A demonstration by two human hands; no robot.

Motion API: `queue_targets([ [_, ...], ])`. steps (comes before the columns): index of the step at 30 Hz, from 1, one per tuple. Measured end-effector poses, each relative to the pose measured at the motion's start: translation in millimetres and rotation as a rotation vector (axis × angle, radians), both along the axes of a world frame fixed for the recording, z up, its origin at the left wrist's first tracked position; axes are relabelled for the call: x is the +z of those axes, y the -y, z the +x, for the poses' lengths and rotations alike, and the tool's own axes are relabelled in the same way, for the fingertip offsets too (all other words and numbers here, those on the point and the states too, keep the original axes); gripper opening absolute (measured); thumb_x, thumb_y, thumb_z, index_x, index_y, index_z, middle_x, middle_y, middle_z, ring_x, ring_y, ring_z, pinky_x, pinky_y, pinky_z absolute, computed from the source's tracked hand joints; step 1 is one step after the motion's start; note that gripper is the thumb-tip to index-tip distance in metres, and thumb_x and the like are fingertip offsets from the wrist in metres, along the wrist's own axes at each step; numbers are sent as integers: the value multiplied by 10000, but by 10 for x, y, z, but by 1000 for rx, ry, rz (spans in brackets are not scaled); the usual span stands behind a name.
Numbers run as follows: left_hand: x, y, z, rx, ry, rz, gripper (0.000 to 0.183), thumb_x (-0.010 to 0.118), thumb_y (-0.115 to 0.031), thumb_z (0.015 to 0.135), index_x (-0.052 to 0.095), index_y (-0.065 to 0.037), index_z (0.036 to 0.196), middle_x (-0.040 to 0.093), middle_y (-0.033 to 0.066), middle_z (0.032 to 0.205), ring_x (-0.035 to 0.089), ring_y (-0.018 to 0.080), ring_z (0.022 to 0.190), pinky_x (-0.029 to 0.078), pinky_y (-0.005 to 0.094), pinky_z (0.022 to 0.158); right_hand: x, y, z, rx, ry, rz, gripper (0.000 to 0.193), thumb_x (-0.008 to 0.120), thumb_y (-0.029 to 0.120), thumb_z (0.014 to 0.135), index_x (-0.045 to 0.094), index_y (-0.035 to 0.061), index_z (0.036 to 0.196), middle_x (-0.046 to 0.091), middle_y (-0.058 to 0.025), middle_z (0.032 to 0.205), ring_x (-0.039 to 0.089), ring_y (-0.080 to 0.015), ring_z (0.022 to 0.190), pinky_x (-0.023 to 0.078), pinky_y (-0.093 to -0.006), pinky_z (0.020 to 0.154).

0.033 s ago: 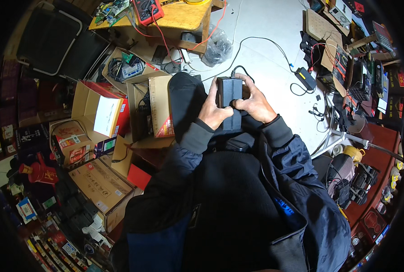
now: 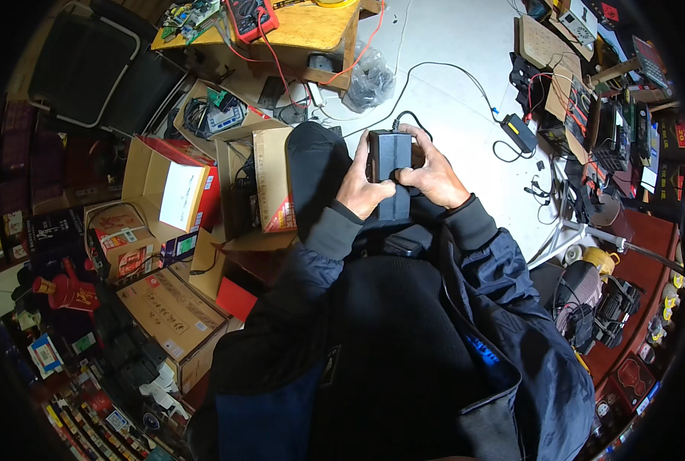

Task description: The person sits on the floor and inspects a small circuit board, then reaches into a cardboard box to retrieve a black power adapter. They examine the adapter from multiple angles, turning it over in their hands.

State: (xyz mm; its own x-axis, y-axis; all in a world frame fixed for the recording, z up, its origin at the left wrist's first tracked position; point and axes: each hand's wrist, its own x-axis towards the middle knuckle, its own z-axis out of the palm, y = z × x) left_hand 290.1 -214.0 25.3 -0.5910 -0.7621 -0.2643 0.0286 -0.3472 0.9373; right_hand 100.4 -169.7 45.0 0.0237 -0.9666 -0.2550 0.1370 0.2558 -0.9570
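Observation:
Above my lap, a black power adapter (image 2: 392, 154), box-shaped with a long seam, is held between both hands. My left hand (image 2: 362, 192) is closed along its left side, the thumb pressing on its upper face. From the right, my right hand (image 2: 439, 178) grips it too, and the two thumbs nearly meet in the middle. A black cable (image 2: 413, 119) leaves the adapter's far end and curves to the right. Some of my fingers are hidden beneath and behind it. Another small black box-like thing (image 2: 405, 241) rests on my lap, close to my body.
Open cardboard boxes (image 2: 272, 177) stand at my left. Ahead is a wooden table (image 2: 312, 31) with a red multimeter (image 2: 249, 17). On the pale floor lie a second adapter (image 2: 517, 134) with its cord and a clear plastic bag (image 2: 370, 81). Clutter fills the right side.

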Motion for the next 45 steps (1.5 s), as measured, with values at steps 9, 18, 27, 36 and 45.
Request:
queue_targets([
  [9, -99, -102, -102, 89, 78, -103, 1184, 699, 94, 695, 67, 0, 1692, 500, 170, 1485, 537, 226, 1349, 428, 330, 1138, 94, -72, 32, -10, -195, 45, 853, 698, 0, 767, 367, -58, 1552, 647, -189, 1200, 623, -227, 1075, 499, -325, 959],
  [18, -38, -132, -170, 102, 424, -407, 1257, 832, -136, 654, 111, 25, 1671, 531, 292, 1454, 570, 389, 1335, 481, 412, 1112, 42, -74, -21, -23, -245, -27, 833, 712, 3, 764, 385, -84, 1525, 665, -166, 1094, 631, -199, 974, 527, -312, 842],
  [27, 15, -111, -138, 113, 403, -284, 1178, 775, -89, 699, 121, 43, 1670, 569, 246, 1409, 594, 291, 1277, 469, 344, 1104, -79, -31, 28, -22, -101, 14, 760, 725, 61, 788, 436, -69, 1479, 668, -188, 1123, 645, -212, 999, 530, -325, 882],
  [36, -96, -44, 29, 47, 15, 40, 1090, 693, 8, 800, 67, 1, 1692, 532, 155, 1439, 568, 226, 1295, 448, 359, 1115, -65, 0, 2, -10, -109, 50, 790, 752, 74, 779, 429, -1, 1496, 677, -217, 1156, 662, -253, 1021, 544, -347, 898],
  [45, -158, 19, 126, 33, -73, 77, 1087, 640, 45, 758, 106, -39, 1701, 568, 120, 1315, 588, 192, 1166, 513, 319, 992, -85, 3, 65, -8, -57, 94, 877, 801, 90, 781, 369, 14, 1541, 649, -209, 1193, 665, -271, 1048, 562, -377, 909],
])
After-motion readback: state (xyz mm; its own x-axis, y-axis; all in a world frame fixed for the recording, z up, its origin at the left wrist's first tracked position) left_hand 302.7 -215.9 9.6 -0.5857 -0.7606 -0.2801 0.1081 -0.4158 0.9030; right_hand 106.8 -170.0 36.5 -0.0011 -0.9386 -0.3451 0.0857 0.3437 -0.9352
